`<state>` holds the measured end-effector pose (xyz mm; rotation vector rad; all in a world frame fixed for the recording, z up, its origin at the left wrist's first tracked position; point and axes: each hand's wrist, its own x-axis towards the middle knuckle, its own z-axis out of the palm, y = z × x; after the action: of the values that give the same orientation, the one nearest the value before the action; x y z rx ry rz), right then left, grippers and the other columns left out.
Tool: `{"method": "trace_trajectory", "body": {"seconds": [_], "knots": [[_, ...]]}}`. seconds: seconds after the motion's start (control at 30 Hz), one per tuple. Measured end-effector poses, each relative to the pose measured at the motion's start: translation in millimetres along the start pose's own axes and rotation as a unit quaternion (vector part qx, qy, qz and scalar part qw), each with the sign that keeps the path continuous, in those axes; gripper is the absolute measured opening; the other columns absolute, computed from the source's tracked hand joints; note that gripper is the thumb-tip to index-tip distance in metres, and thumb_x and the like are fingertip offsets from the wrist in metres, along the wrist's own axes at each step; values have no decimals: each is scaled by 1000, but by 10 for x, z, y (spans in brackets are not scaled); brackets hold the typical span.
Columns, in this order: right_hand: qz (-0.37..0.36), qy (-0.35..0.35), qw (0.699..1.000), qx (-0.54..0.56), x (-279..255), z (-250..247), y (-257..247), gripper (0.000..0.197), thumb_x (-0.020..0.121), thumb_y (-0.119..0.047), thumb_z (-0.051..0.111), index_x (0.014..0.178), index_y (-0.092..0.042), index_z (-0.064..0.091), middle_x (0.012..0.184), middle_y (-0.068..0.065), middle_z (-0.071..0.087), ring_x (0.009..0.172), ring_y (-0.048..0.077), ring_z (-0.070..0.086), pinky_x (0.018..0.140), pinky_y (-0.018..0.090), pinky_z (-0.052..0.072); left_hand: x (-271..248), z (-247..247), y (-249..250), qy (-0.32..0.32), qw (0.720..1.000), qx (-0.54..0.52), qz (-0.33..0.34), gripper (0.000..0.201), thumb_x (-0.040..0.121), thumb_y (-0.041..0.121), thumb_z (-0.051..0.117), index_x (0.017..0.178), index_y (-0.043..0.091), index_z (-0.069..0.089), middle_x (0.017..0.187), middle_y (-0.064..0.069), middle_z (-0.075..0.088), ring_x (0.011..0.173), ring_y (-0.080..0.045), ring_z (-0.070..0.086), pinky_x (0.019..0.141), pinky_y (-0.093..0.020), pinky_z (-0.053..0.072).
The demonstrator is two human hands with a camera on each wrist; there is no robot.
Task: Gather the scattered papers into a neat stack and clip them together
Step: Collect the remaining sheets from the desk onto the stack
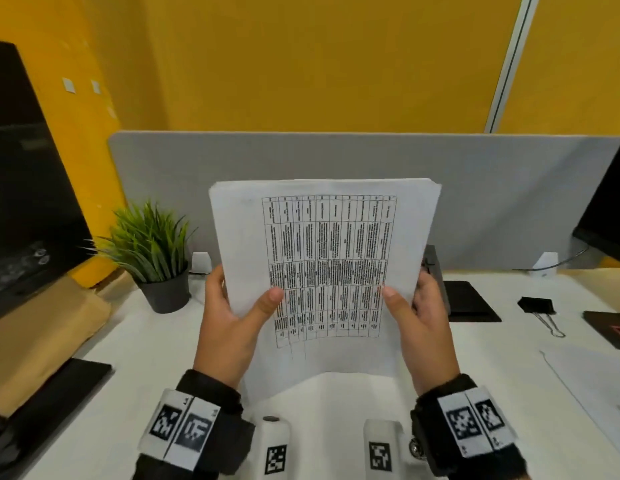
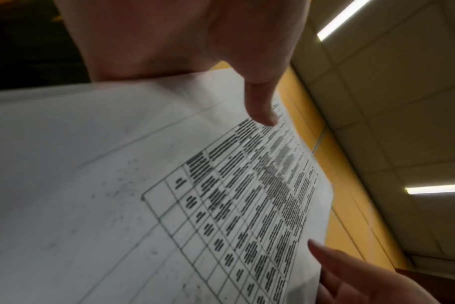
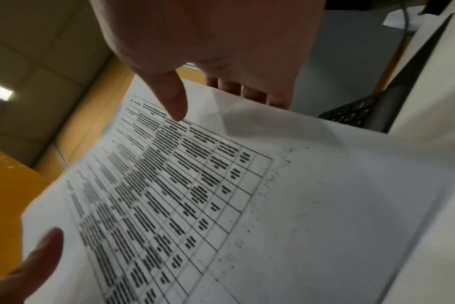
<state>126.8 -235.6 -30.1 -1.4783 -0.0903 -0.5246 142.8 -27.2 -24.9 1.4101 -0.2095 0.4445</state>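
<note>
Both hands hold the paper stack (image 1: 322,258) upright above the white surface (image 1: 353,396): left hand (image 1: 228,327) and right hand (image 1: 422,323) each pinch a side edge, thumbs in front. Binder clip (image 1: 539,308) lies on the surface, right. Dark pot (image 1: 168,292) holds a green plant (image 1: 145,237).

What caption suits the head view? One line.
Both hands hold the paper stack upright; binder clip waits.
</note>
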Motion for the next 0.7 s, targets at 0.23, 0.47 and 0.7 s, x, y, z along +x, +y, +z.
{"method": "trace_trajectory", "body": {"seconds": [0.23, 0.47, 0.7], "knots": [[-36, -3, 999, -10, -21, 110, -124, 30, 94, -9, 50, 109, -35, 48, 104, -17, 64, 91, -9, 62, 69, 8, 50, -41, 101, 55, 23, 999, 0, 23, 38, 77, 37, 64, 113, 36, 52, 112, 17, 66, 109, -3, 60, 96, -33, 46], [77, -5, 994, -77, -69, 81, 23, 29, 92, -6, 53, 112, -28, 50, 103, -16, 62, 103, 7, 60, 85, 25, 50, -52, 76, -80, 13, 997, 70, -17, 41, 84, 16, 60, 125, 18, 50, 113, 11, 63, 107, -8, 60, 99, -37, 46], [-188, -61, 873, -445, -109, -272, -787, 13, 92, -14, 49, 92, -27, 48, 66, -15, 52, 62, 3, 50, 67, 31, 35, -43, -69, 483, 79, 941, 278, 178, 132, 44, 45, 83, 146, 22, 3, 145, 13, 11, 139, -9, 13, 112, -33, 18]]}}
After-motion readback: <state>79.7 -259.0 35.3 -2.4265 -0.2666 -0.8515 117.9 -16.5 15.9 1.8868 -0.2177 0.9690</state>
